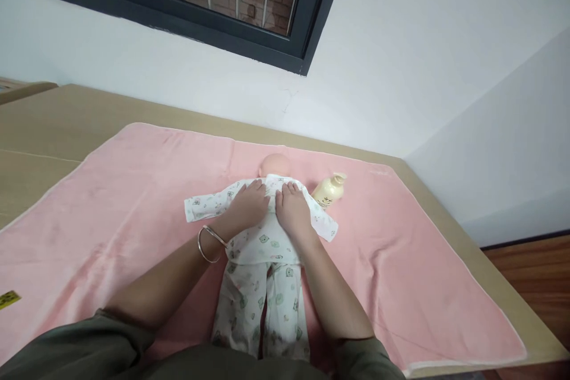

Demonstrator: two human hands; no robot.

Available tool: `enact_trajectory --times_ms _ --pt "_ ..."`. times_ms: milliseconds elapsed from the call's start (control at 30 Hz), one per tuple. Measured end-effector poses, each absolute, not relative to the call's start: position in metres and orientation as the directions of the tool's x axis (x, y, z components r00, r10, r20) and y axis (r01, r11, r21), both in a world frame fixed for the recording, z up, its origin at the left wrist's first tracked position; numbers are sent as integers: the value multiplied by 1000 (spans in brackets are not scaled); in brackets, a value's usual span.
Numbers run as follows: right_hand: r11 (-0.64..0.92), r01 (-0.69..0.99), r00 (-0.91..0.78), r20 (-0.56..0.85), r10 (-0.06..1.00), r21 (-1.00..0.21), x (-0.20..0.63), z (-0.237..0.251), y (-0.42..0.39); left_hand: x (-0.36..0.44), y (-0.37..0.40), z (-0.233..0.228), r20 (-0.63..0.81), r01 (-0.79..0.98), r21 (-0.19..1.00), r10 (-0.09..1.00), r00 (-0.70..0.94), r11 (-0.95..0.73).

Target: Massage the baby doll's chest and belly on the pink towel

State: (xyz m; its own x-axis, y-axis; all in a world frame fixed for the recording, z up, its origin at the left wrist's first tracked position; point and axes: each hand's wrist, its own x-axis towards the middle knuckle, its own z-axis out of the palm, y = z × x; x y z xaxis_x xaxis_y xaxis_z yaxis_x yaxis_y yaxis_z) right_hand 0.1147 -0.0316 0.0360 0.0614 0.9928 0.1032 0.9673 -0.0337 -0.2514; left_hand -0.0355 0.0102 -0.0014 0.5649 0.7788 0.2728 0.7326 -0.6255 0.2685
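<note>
A baby doll [275,164] lies on its back on a pink towel [133,190], dressed in a white printed top [262,237] and matching trousers [260,309]. My left hand [247,205] rests flat on the doll's chest, a silver bangle [208,243] on its wrist. Beside it, my right hand [293,209] also lies flat on the chest, fingers towards the doll's neck. Both hands press on the top and hold nothing. The doll's sleeves spread out to either side.
A cream pump bottle [329,190] lies on the towel by the doll's right-hand sleeve. The towel covers a beige table [44,124] set against a white wall under a dark-framed window [200,0]. A small yellow tag [9,298] sits at the far left.
</note>
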Motion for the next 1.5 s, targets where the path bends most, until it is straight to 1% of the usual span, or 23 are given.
enact_trajectory --times_ms 67,133,233,333,467,667,733,867,967,1067,1133,1300,1367,1433,1500 --pt "-11 967 29 67 997 -254 107 42 -39 -33 23 -8 295 717 311 780 551 -624" --pt "36 962 -26 38 999 -271 102 47 -46 -29 31 -16 318 731 355 810 492 -583" --pt "54 956 -44 41 998 -287 101 48 -46 -23 34 -25 343 752 402 847 406 -523" --pt "69 942 -51 65 997 -330 111 39 -34 -22 31 -29 352 755 399 847 398 -520" --pt "139 891 -102 106 989 -432 128 22 -17 -22 29 -27 344 765 388 851 397 -514" --pt "99 861 13 216 976 -499 123 12 -17 -24 32 -27 340 746 431 857 387 -508" --pt "103 849 27 236 971 -518 119 12 -18 -24 35 -27 348 731 443 851 393 -519" --pt "103 834 39 245 969 -542 119 12 -18 -24 31 -22 341 749 428 858 385 -506" --pt "101 815 39 228 973 -570 126 11 -15 -20 15 -16 335 789 380 867 370 -484" --pt "90 789 38 194 980 -607 134 14 -11 -15 -1 -11 367 800 339 853 372 -495" --pt "87 798 19 170 985 -597 135 18 -11 -15 -4 -10 379 790 341 844 380 -509" --pt "19 875 12 62 998 -483 116 32 -29 -25 23 -11 326 745 416 850 414 -522" --pt "6 891 4 21 1000 -454 107 37 -39 -31 35 -12 311 727 428 843 439 -537" --pt "23 895 -25 1 1000 -445 104 39 -44 -33 40 -12 304 722 425 838 454 -546" --pt "43 884 -45 6 999 -465 109 38 -42 -32 36 -11 295 739 410 845 447 -534"
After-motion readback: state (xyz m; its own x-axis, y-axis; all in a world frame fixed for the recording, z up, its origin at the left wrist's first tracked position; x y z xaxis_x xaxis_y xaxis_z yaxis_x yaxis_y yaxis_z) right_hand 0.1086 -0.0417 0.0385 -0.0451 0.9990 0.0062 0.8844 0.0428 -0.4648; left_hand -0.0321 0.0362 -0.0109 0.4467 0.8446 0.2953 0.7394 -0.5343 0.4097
